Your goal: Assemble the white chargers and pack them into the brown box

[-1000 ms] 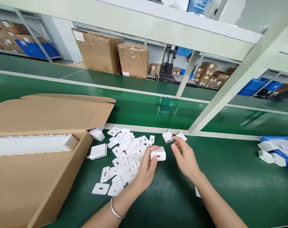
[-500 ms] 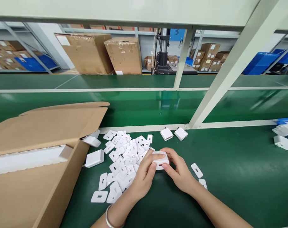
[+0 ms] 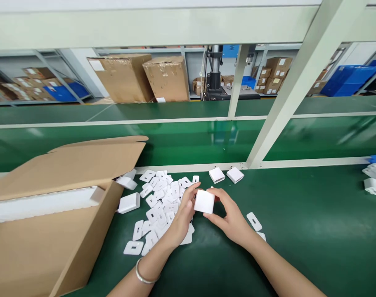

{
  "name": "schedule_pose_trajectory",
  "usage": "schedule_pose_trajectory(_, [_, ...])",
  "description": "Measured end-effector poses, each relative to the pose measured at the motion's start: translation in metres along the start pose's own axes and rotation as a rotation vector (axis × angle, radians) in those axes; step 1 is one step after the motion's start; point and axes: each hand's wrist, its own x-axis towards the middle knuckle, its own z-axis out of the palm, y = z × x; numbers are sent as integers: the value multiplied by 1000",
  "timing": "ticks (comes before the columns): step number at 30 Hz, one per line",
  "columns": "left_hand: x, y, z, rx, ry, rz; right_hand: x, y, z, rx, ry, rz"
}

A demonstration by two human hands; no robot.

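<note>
Between my two hands, above the green bench, is a white boxy charger (image 3: 204, 201), a plain square face turned up towards me. My right hand (image 3: 232, 218) pinches it from the right, thumb below and fingers above. My left hand (image 3: 182, 218) is closed at its left side, the thumb by the near edge and fingertips partly hidden behind it. A pile of thin white cover plates (image 3: 159, 208), each with a small slot, spreads to the left of my left hand. Two more cover plates (image 3: 254, 222) lie right of my right forearm.
An open cardboard box (image 3: 91, 231) with a white divider stands at left. Beside it lies a white charger (image 3: 128, 203). Two white housings (image 3: 217, 175) sit near the metal rail, below a slanted post (image 3: 280, 103). More white parts (image 3: 375, 187) lie far right.
The charger has been turned, so its plain square face now shows instead of the slotted end. My left fingers have moved off its top to its left side. The view has tilted up slightly.
</note>
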Motion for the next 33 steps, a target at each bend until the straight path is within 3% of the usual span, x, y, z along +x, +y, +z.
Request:
schedule_pose_trajectory(4, [10,6,3,80,-41,71,2,8,-2,-167,16,-107])
schedule_pose_trajectory(8, [19,14,10,-2,-58,71,4,12,-4,-289,52,-176])
schedule_pose_trajectory(11, [20,32,-1,54,67,125,6,11,-7,-343,114,-229])
schedule_pose_trajectory(14, [5,65,-44,442,433,205,9,9,-12,-377,211,-224])
schedule_pose_trajectory(16, [-12,89,-87,758,735,102,11,9,-14,-394,270,-188])
schedule_pose_trajectory(18, [-32,110,-131,840,870,35,13,11,-16,-396,308,-130])
schedule_pose_trajectory(20, [-50,125,-169,922,924,-30,14,14,-16,-387,324,-67])
schedule_pose_trajectory(22, [-64,132,-196,1009,910,-94,14,16,-17,-375,321,-21])
schedule_pose_trajectory(25, [-75,131,-217,1128,804,-163,15,20,-16,-374,305,22])
schedule_pose_trajectory(29, [-69,125,-227,1278,654,-169,20,25,-14,-389,293,72])
schedule_pose_trajectory(33, [-52,126,-227,1428,583,-180,23,37,-22,-407,287,72])
